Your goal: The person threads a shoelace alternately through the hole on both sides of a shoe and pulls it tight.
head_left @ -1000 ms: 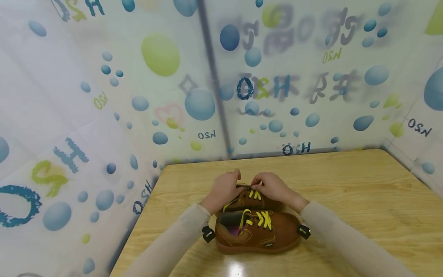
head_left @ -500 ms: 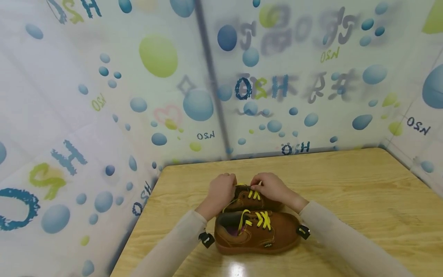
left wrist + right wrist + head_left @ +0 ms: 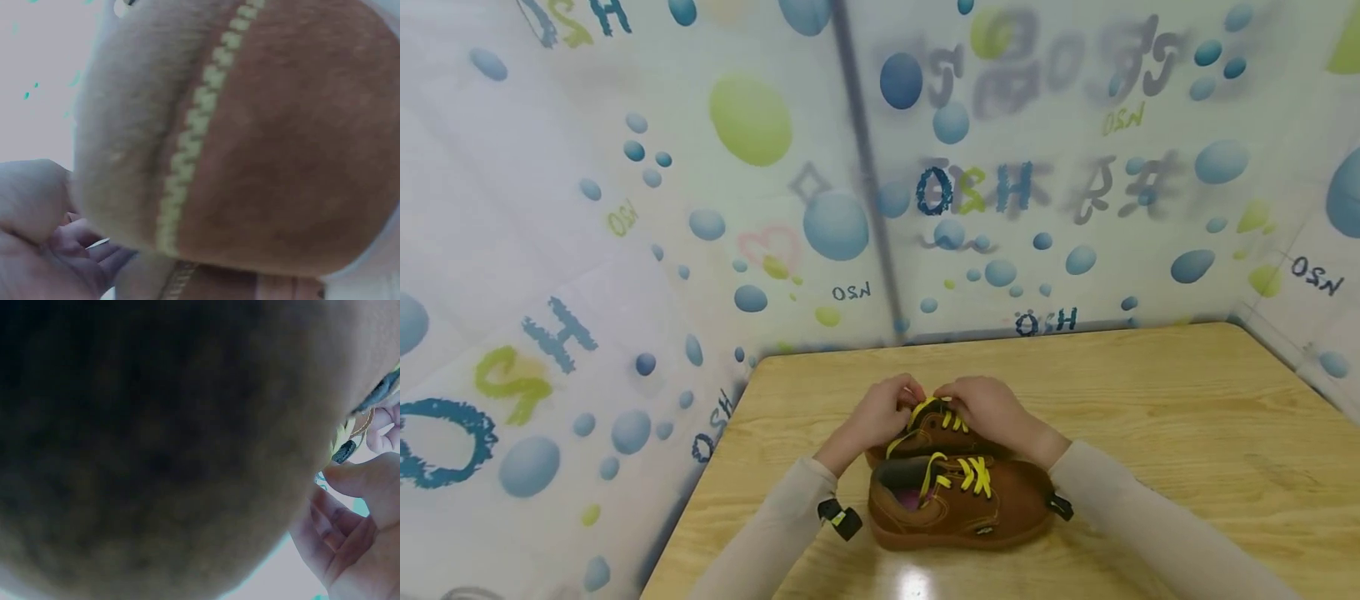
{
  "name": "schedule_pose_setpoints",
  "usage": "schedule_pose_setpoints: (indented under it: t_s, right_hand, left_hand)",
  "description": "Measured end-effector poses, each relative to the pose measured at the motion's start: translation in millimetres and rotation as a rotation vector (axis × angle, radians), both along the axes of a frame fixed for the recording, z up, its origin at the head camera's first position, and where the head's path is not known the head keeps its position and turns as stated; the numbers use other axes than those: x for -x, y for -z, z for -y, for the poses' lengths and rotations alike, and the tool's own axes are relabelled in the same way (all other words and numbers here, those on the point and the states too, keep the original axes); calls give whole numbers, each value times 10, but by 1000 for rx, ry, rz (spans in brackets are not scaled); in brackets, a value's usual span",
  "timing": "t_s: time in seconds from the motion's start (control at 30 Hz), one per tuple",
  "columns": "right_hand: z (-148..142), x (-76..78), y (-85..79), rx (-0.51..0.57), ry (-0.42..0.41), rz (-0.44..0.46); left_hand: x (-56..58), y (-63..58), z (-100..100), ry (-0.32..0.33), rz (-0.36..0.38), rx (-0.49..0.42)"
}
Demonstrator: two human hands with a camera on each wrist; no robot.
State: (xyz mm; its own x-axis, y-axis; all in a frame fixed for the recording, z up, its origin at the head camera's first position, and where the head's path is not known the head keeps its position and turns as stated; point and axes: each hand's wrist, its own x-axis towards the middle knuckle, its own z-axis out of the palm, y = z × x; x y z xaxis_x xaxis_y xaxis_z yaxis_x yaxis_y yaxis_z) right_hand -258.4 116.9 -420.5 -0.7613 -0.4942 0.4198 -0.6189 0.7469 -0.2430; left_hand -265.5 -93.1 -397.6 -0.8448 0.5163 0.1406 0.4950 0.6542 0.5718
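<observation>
Two brown shoes with yellow laces lie side by side on the table, toes to the right. At the opening of the far shoe (image 3: pixel 947 437), my left hand (image 3: pixel 880 412) pinches a yellow shoelace (image 3: pixel 919 410) between thumb and fingers. My right hand (image 3: pixel 996 410) has its fingertips at the same lace from the other side, over the tongue. The near shoe (image 3: pixel 1015 500) stands between my wrists; its heel (image 3: pixel 281 137) fills the left wrist view and its blurred toe (image 3: pixel 156 456) the right one. In the right wrist view, my right thumb (image 3: pixel 350 478) meets the lace and dark collar edge.
Both shoes rest on a light wooden table (image 3: pixel 1150 400). Behind and to the left hang pale curtain walls (image 3: pixel 775 208) printed with blue and green drops. A black strap mount (image 3: pixel 840 518) sits on my left wrist, just left of the near shoe's heel.
My left fingers have gone from raised, to behind the far shoe, to back at its opening with the lace. My right hand has shifted slightly left and up. The near shoe stays put.
</observation>
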Motion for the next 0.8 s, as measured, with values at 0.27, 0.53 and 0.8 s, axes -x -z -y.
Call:
schedule_pose_setpoints:
  t_s: [0.27, 0.53, 0.8]
  right_hand:
    - [39, -34, 22, 35, 9, 7]
    - [16, -28, 28, 56, 44, 48]
    - [5, -24, -22, 66, 62, 110]
  left_hand:
    - [-53, 79, -149, -169, -249, 236]
    - [-38, 135, -223, -208, -65, 120]
    - [-4, 143, -239, -260, 82, -37]
